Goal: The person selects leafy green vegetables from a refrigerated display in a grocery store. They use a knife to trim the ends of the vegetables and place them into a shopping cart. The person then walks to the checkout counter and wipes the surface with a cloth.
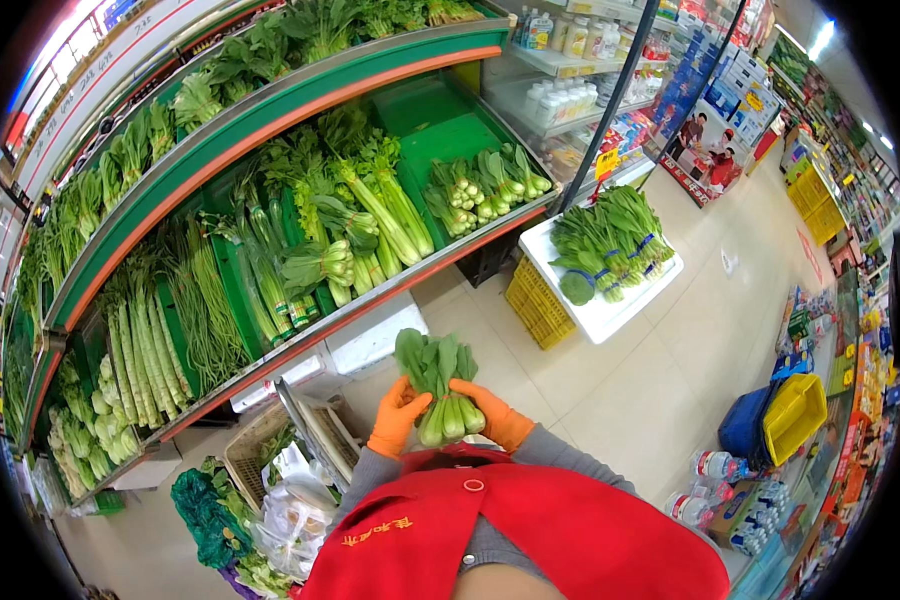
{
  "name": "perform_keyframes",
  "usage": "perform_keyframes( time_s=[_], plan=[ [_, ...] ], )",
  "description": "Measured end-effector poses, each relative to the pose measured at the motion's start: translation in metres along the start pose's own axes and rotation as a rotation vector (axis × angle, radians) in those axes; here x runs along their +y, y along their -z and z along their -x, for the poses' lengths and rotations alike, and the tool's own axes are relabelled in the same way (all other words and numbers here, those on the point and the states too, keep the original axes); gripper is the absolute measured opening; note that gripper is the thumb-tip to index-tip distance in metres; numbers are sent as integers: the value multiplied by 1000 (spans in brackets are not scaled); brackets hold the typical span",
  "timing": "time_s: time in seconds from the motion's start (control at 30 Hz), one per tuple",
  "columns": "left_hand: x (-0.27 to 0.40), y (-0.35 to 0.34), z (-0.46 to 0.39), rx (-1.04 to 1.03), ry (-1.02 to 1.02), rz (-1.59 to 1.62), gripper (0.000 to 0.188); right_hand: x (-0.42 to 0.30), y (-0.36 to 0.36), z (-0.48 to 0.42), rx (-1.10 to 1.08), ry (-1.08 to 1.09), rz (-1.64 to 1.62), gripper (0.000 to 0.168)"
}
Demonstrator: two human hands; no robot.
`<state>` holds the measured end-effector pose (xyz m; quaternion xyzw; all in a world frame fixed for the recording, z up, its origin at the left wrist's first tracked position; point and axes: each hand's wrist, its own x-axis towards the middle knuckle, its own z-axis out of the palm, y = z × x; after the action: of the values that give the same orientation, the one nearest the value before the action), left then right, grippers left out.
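A bunch of bok choy (pixel 442 375) is held up in front of my red vest, its leaves pointing away from me and its pale stems towards me. A thin red band circles it. My left hand (pixel 396 420), in an orange glove, grips the left side of the bunch. On the other side my right hand (pixel 497 414), gloved alike, grips it too. Beyond them, several similar bok choy bunches (pixel 487 180) lie in the right part of the green lower shelf (pixel 427 142), and two more (pixel 322 266) rest on the celery (pixel 382 210).
At right, a white foam box lid (pixel 600 322) on a yellow crate (pixel 538 304) carries banded leafy greens (pixel 615 240). Left of me stand a beige basket (pixel 244 465), plastic bags (pixel 292 517) and a green net bag (pixel 208 517). Blue and yellow baskets (pixel 795 420) sit far right.
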<state>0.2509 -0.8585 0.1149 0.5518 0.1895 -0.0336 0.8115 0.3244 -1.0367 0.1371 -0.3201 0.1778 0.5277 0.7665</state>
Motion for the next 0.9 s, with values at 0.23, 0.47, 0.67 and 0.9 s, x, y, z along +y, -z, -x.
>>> perform_keyframes(
  time_s=[0.23,0.47,0.67,0.9],
  plan=[
    [6,39,29,104,63,67,16,37,9,-42,-125,-139,-88,33],
    [17,65,52,116,-416,-41,8,42,-27,-46,-341,-191,-216,48],
    [56,103,103,-9,-411,764,13,53,-47,-68,-454,-271,-238,51],
    [20,248,182,1157,-809,649,15,65,-117,-58,-481,-382,-166,60]
  ],
)
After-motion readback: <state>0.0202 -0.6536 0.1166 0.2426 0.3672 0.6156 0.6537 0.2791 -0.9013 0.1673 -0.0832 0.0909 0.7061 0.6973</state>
